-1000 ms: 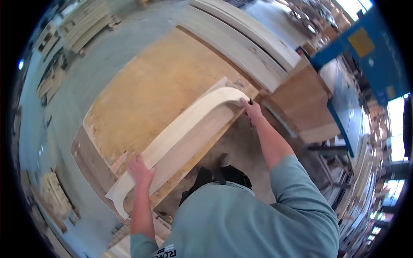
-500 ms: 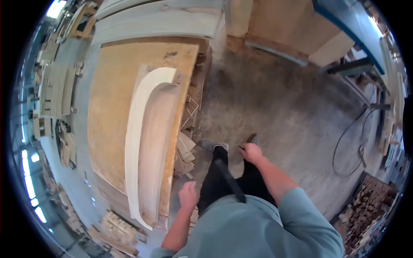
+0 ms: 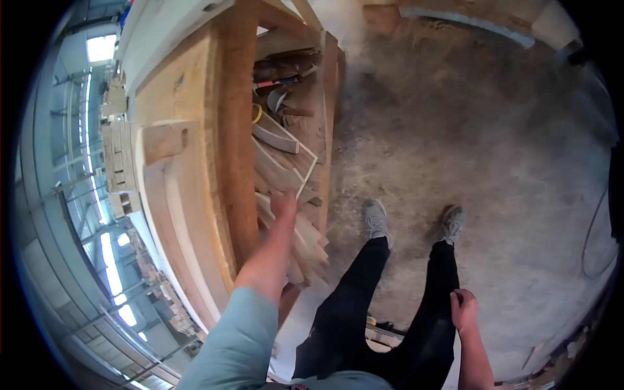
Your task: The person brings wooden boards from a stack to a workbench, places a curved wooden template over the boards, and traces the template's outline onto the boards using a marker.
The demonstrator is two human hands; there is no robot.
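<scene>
My left hand reaches in at the side of the wooden table, over the lower shelf. It is beside thin wooden pieces and the pale edge of an angled board; its fingers are blurred, so any grip is unclear. On the tabletop lies the pale curved wooden piece, seen nearly edge-on. My right hand is low beside my right thigh, fingers curled round something small and dark that I cannot make out.
Farther along the shelf are a curved offcut, a yellow ring-shaped item and dark clutter. An upright wooden side bounds the shelf. My shoes are on the concrete floor. A cable lies at the right.
Both hands have left the curved piece. My left hand has moved to the shelf under the tabletop, my right hand down beside my thigh. The view has turned toward the table's side and floor.
</scene>
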